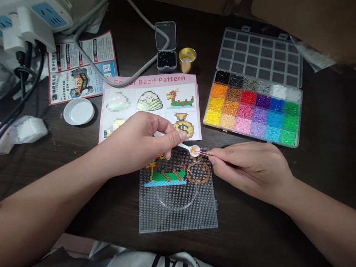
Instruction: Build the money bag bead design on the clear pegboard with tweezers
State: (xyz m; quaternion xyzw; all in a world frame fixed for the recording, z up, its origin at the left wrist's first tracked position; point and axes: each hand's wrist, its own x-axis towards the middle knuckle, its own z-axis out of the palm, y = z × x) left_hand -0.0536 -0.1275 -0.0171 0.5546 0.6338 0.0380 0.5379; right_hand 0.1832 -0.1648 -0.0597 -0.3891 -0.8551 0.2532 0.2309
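Note:
Pinched in my left hand (150, 139) is a small white spoon (185, 147), its bowl over the top of a clear pegboard. A few orange beads (193, 151) lie in that bowl. My right hand (250, 170) is closed on thin pinkish tweezers (204, 153), whose tips reach into the spoon among the beads. On the pegboard (178, 218) below, a green dragon boat (169, 175) of beads sits on a light blue row. Beside it is a brown bead outline of a money bag (198, 181), with a few orange beads inside. My left fingers partly cover the boat's top.
A printed bead pattern sheet (150, 80) lies behind the pegboard. An open compartment box (251, 107) of coloured beads stands at right. Farther back are a small box of black beads (166, 61), a gold cup (187, 59) and a grey cable (97, 72). A white lid (79, 111) lies left.

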